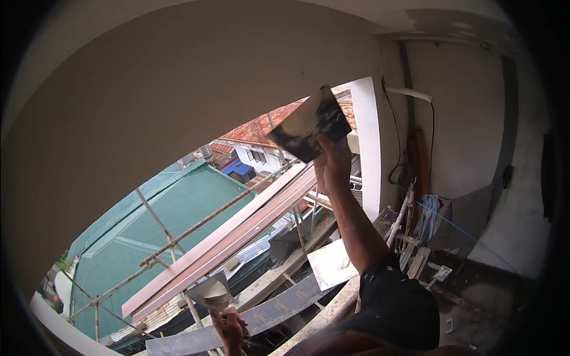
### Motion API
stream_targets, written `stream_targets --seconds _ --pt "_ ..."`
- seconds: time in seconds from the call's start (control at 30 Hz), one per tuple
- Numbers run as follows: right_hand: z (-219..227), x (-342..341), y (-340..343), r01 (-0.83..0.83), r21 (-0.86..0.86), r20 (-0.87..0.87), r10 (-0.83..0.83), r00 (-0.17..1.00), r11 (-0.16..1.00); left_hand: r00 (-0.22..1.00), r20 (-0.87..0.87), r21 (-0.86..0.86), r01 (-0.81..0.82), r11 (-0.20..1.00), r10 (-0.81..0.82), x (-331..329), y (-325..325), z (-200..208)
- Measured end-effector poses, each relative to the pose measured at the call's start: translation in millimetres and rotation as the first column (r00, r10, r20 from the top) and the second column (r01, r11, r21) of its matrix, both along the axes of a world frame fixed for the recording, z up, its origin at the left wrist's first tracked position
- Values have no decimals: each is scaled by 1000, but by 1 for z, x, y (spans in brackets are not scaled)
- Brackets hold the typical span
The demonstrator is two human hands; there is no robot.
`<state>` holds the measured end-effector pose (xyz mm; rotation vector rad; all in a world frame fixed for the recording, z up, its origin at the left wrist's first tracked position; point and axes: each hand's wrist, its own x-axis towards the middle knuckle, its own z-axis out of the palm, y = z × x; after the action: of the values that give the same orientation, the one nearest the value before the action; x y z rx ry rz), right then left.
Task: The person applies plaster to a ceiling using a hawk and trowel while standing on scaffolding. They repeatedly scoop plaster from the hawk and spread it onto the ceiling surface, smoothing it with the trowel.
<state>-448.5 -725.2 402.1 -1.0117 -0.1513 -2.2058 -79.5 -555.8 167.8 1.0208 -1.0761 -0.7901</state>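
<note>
My right hand (pixel 333 161) is raised in front of the upper wall, its fingers closed on the lower edge of a square flat plastering blade (pixel 307 121). That blade is dark, with a pale patch of putty across it; any handle is hidden by the hand. Lower and to the left, my left hand (pixel 229 327) grips a grey metal putty knife (pixel 199 292) from below, its blade facing up. On the knife lies a small heap of whitish putty (pixel 212 289). The two tools are apart. The plain plastered wall (pixel 178 89) is above and left of both.
Beyond the opening run scaffold poles (pixel 169 243), long pinkish beams (pixel 219 237) and a green roof (pixel 148 219). A white board (pixel 330 266) lies below my right arm. At right are timber pieces (pixel 419 262), a hanging blue-white bundle (pixel 428 216) and a blue cord (pixel 463 231).
</note>
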Motion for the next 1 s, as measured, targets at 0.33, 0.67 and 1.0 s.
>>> stream_targets --seconds 0.33,0.67,1.0 --pt "206 -148 -83 737 -33 350 -683 641 675 963 144 -7 -228 974 227 62 -14 -10" --pt "273 -157 -109 772 -96 464 -657 594 629 945 -10 24 -326 945 327 59 5 -2" --pt "292 -148 -113 843 134 399 -807 436 521 940 -49 30 -335 942 337 70 32 -8"
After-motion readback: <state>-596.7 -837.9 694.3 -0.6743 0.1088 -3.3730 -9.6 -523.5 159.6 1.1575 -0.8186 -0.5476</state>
